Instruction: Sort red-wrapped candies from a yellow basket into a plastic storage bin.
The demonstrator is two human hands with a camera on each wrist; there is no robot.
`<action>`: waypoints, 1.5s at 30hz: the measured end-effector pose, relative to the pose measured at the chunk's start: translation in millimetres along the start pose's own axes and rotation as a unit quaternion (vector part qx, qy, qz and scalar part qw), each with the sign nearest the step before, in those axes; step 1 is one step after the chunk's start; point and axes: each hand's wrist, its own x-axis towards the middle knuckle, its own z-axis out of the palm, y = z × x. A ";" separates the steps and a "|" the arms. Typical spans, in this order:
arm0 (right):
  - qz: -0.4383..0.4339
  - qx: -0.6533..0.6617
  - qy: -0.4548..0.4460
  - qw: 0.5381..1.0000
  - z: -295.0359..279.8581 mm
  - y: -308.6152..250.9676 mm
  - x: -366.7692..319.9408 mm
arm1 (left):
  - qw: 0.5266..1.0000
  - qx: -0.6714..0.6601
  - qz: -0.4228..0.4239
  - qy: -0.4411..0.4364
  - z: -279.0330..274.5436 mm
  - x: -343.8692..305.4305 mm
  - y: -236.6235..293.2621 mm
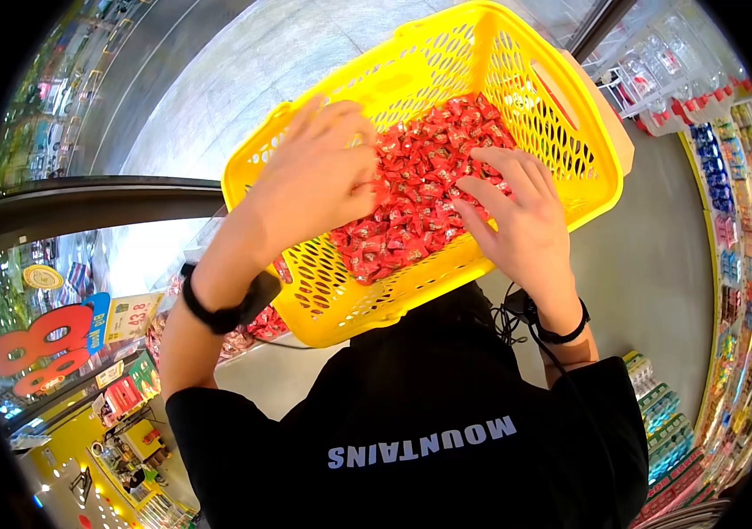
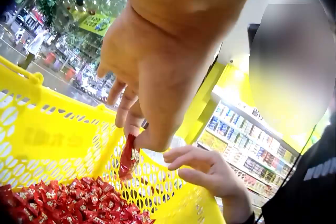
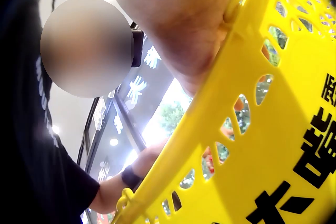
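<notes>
Left hand [image 1: 310, 176] has a red wrapped piece [image 2: 128, 160] pinched by one end over the basket [image 1: 601, 159], so tbh a weak grip could drop it. Right hand [image 1: 526, 225] is loosely spread above the basket's heap [image 1: 433, 167]. Head view blurs the left fingers, basket wall hides the right ones in the right wrist view

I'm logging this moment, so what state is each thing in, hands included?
Yellow basket, open-topped, partly filled.
Piled red packets, wrapped, loose.
Single red packet, wrapped, pinched above the pile.
Left hand, pinching the single red packet.
Right hand, open, fingers loosely bent.
Black wristbands, worn, one per wrist.
</notes>
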 end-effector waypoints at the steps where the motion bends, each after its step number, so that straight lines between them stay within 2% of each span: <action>1: 0.001 -0.002 -0.002 1.000 0.5 0.0 0.0 | 0.999 0.013 -0.033 0.021 -12.7 -18.9 1.6; 3: 0.001 -0.014 -0.005 1.000 0.9 -0.7 0.5 | 0.992 0.038 -0.098 0.064 -31.2 -59.6 3.8; 5: 0.007 -0.029 -0.009 1.000 1.6 -3.1 1.0 | 0.976 0.031 -0.181 0.115 -24.5 -107.0 -3.9; 9: 0.019 -0.052 -0.013 0.998 5.7 -5.3 1.2 | 0.925 0.009 -0.323 0.201 29.9 -194.3 -13.3; 12: 0.017 -0.082 -0.017 0.996 9.8 -6.5 1.9 | 0.891 -0.084 -0.382 0.230 90.3 -246.7 -26.4; 17: 0.010 -0.130 -0.041 0.991 13.8 -9.5 2.6 | 0.868 -0.053 -0.434 0.233 165.8 -288.8 -37.7; 20: 0.000 -0.138 -0.071 0.988 13.4 -9.1 2.9 | 0.868 0.057 -0.441 0.220 184.6 -294.7 -37.8; 22: -0.011 -0.129 -0.098 0.987 10.0 -8.6 5.4 | 0.859 0.060 -0.455 0.228 188.6 -297.6 -38.5; 25: 0.026 -0.014 -0.221 0.975 -8.4 -26.3 26.4 | 0.853 0.058 -0.455 0.251 189.3 -300.9 -36.6; 29: -0.087 -0.015 -0.296 0.951 -17.1 -70.1 81.8 | 0.843 0.036 -0.464 0.268 186.7 -301.7 -31.2; 32: -0.183 -0.008 -0.377 0.908 20.5 -83.9 114.9 | 0.844 0.020 -0.453 0.285 183.5 -303.6 -25.9; 36: -0.168 0.012 -0.519 0.838 123.5 -77.1 119.8 | 0.844 -0.015 -0.435 0.314 178.1 -304.9 -14.6; 39: -0.133 -0.018 -0.552 0.823 185.7 -74.5 102.7 | 0.841 -0.017 -0.437 0.318 172.1 -309.2 -6.9; 43: -0.086 -0.112 -0.594 0.792 223.2 -84.3 84.7 | 0.834 -0.024 -0.442 0.331 169.7 -321.0 0.1; 45: -0.095 -0.062 -0.558 0.822 241.9 -65.8 65.0 | 0.829 -0.043 -0.444 0.337 169.4 -324.1 4.0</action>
